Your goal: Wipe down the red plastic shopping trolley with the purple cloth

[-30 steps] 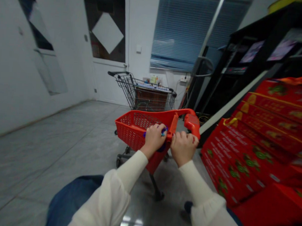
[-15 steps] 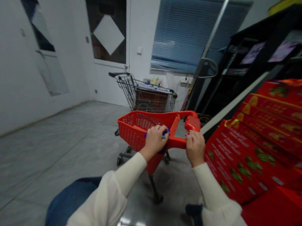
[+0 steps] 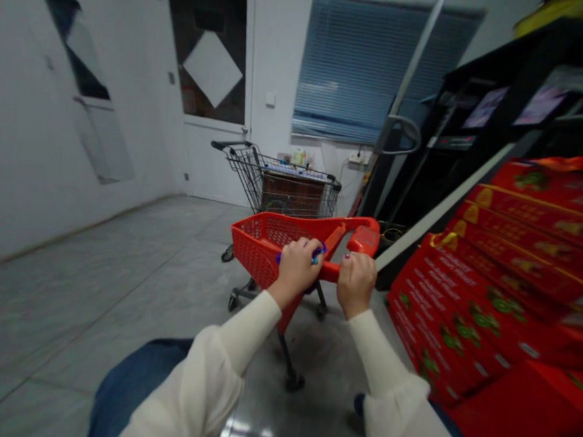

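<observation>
A small shopping cart with a red plastic basket (image 3: 256,252) stands in front of me on grey legs with wheels. My left hand (image 3: 296,267) is closed over the near side of the basket, where the red rail joins it. A small purple and blue thing (image 3: 317,253) shows at its fingers; its kind is unclear. With its fingers wrapped round the near red rail, my right hand (image 3: 357,279) grips the cart farther right. A red plastic block (image 3: 364,240) sits on the handle frame just beyond that hand.
A black wire shopping cart (image 3: 293,173) holding a brown box stands behind the red one. Stacked red cartons (image 3: 490,304) rise close on the right, beside a black shelf rack (image 3: 500,79). A white door (image 3: 214,157) and a blinded window (image 3: 366,67) are at the back.
The cart's handle end has swung left and slightly nearer, away from the red cartons. My right hand has moved left with it; the left hand has shifted only a little.
</observation>
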Demonstrator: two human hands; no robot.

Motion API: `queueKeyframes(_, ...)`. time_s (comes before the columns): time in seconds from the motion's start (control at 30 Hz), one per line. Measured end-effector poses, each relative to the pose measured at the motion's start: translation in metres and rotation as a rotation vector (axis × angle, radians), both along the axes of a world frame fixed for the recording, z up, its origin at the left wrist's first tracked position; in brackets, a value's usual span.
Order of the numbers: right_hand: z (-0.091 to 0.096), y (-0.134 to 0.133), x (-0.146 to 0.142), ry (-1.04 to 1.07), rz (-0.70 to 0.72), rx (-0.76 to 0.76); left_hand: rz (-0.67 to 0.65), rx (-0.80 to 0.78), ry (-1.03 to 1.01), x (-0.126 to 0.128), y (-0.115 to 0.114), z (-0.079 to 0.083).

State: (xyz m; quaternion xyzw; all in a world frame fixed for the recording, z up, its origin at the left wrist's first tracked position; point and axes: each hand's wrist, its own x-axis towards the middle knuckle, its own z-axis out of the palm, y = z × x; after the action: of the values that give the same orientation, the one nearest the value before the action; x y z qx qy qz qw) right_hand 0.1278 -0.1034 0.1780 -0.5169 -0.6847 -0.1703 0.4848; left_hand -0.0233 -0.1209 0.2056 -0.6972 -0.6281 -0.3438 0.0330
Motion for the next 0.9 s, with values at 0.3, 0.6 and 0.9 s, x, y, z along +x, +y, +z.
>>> queueKeyframes(0.3,0.019,0.012,0.02,-0.034,0.32,-0.143,0.08,-0.02,-0.063,-0.05,0.021,-0.012)
queueKeyframes(0.6,0.002,0.02,-0.004,0.046,0.188,-0.102,-0.145,0.097,-0.06,-0.005,-0.015,0.01)
queueKeyframes(0.9,0.003,0.019,-0.015,0.048,0.202,-0.128,-0.028,0.055,-0.108,-0.046,0.016,0.004)
